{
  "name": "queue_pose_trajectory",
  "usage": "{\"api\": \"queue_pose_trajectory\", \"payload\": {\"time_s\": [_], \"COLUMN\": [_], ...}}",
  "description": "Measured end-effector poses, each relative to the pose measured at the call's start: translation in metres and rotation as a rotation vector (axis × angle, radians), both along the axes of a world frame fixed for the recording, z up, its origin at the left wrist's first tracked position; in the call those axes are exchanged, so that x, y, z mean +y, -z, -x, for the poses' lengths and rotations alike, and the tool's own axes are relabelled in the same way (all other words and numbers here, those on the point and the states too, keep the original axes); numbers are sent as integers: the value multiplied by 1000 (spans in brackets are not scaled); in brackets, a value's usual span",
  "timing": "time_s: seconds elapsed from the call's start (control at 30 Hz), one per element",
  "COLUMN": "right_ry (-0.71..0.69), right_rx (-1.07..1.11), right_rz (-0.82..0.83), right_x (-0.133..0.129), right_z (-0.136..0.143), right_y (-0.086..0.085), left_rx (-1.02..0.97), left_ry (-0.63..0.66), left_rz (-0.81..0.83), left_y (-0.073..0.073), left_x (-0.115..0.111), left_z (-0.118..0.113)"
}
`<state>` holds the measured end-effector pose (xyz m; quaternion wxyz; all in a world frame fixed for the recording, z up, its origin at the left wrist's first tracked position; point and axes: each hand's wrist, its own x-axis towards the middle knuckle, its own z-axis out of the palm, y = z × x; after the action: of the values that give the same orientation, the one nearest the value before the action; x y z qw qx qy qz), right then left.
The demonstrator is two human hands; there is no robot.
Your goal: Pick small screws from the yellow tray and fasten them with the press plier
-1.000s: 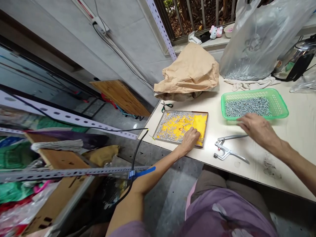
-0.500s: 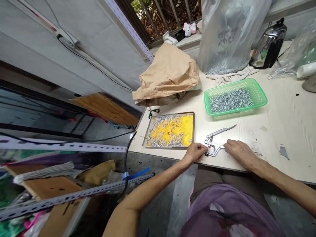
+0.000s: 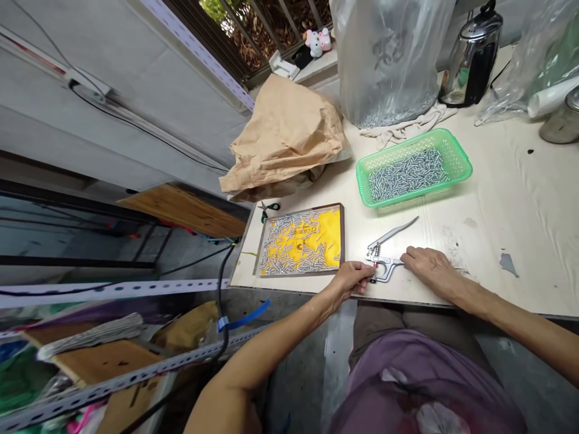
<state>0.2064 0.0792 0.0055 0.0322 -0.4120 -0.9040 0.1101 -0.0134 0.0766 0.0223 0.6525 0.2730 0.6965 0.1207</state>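
Note:
Hand pliers [image 3: 387,261] with a spring and a red part at the jaw lie near the table's front edge, their upper handle spread away. My left hand [image 3: 354,278] is pinched at the jaw end; what its fingertips hold is too small to name. The fingers of my right hand [image 3: 427,269] are closed on the end of the lower handle. Left of the pliers, a shallow tray [image 3: 342,236] with a yellow bottom holds many small metal pieces. Behind the pliers, a green basket [image 3: 373,201] holds more of these pieces.
A brown paper bag [image 3: 286,135] stands behind the tray, with scissors [image 3: 269,209] at the table's left edge. Farther back are a large clear plastic bag [image 3: 391,60], a cloth [image 3: 407,128] and a kettle [image 3: 474,57]. A jar [image 3: 561,123] is at the right.
The camera view has shifted, moving the table items leftward in the picture. Both hands stay at the pliers, my left at the jaw and my right at the lower handle.

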Motion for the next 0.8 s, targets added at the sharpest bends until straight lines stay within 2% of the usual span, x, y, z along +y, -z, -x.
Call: {"api": "queue_pose_trajectory", "payload": {"time_s": [0.3,0.47,0.6,0.8], "right_ry": [3,7,-2,-27], "right_rx": [23,34,46,59], "right_rz": [-27,-29,-47,-136], "right_x": [-2,-2,-2,-6], "right_z": [0,0,0,0], "right_y": [2,2,3,4], "left_rx": [62,91,81,48], "left_ry": [89,130,205,264], "left_rz": [37,13,72,91], "left_y": [-6,-4,-1,-2], "left_x": [9,11,14,15], "left_z": [-1,1,6,8]}}
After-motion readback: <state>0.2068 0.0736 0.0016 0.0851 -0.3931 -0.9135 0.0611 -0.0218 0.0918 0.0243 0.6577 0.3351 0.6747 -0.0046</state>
